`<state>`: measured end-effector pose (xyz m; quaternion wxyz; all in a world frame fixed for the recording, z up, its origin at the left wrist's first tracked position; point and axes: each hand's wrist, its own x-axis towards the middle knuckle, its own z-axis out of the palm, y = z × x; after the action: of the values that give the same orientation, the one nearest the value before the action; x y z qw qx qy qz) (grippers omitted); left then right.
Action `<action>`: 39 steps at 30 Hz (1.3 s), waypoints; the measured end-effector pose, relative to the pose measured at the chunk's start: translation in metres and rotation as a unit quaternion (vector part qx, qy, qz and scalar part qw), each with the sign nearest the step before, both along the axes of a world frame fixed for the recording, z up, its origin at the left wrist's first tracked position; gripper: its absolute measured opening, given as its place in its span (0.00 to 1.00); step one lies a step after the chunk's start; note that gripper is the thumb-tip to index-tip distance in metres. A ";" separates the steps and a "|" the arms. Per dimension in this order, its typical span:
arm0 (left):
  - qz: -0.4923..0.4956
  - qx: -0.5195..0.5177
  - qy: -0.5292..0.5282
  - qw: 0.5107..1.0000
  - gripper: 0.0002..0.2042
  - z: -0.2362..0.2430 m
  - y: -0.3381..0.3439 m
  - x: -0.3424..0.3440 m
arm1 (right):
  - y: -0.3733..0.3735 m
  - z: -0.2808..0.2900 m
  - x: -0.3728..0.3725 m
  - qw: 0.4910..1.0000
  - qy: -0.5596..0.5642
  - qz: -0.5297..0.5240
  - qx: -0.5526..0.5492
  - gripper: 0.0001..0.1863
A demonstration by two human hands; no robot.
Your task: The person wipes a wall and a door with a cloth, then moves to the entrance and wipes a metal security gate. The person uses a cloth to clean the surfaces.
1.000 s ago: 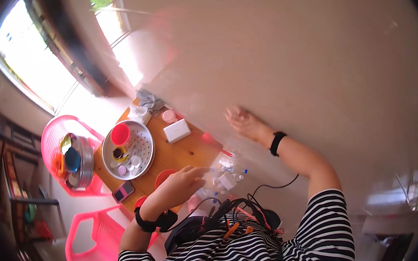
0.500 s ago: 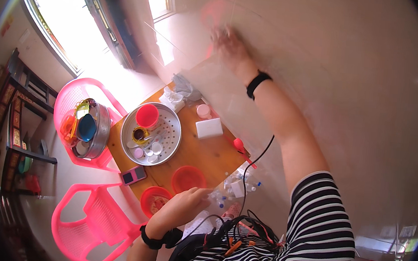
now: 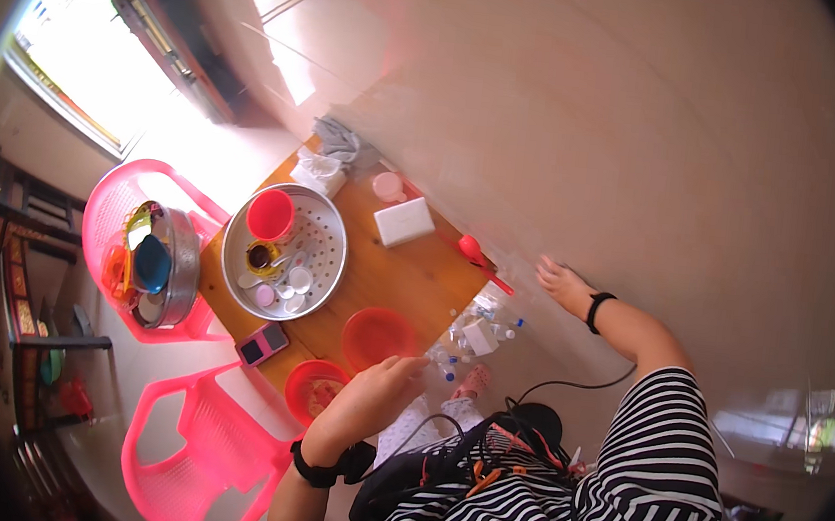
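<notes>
Bowl (image 3: 375, 337), red, sits below centre of the frame on the wooden table (image 3: 376, 272), just beside the left hand (image 3: 387, 393), whose grip I cannot tell. Right of centre, the right hand (image 3: 564, 287) is loosely spread, seemingly empty. Left of centre, a perforated metal tray (image 3: 324, 237) probably keeps small lids (image 3: 300, 279) together.

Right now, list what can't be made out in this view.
All in the head view:
Left hand: palm side hidden by the back of the hand, so whether it holds anything cannot be told.
Nearer red bowl: lower right part covered by that hand.
Small clear things with blue caps: too small and jumbled to count.
Metal pot: bottom hidden by the piled things inside.
</notes>
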<state>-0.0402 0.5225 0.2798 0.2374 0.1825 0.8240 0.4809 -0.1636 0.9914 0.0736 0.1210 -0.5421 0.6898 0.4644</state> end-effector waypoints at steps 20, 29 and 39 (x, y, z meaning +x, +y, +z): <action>-0.175 -0.034 0.117 0.977 0.17 0.038 0.063 -0.049 | -0.066 0.383 -0.032 0.768 0.479 -0.070 -0.420 0.20; -0.209 -0.042 0.105 0.971 0.21 0.076 0.111 -0.061 | -0.048 0.250 -0.007 0.864 0.374 -0.064 -0.331 0.27; -0.247 -0.104 0.097 0.959 0.21 0.080 0.153 -0.060 | 0.130 0.046 0.161 0.948 0.282 -0.086 -0.121 0.27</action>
<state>-0.0998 0.6758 0.3596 0.2852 0.4002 0.8178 0.2994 -0.0024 1.1212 0.1193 -0.1051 -0.3379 0.7907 0.4996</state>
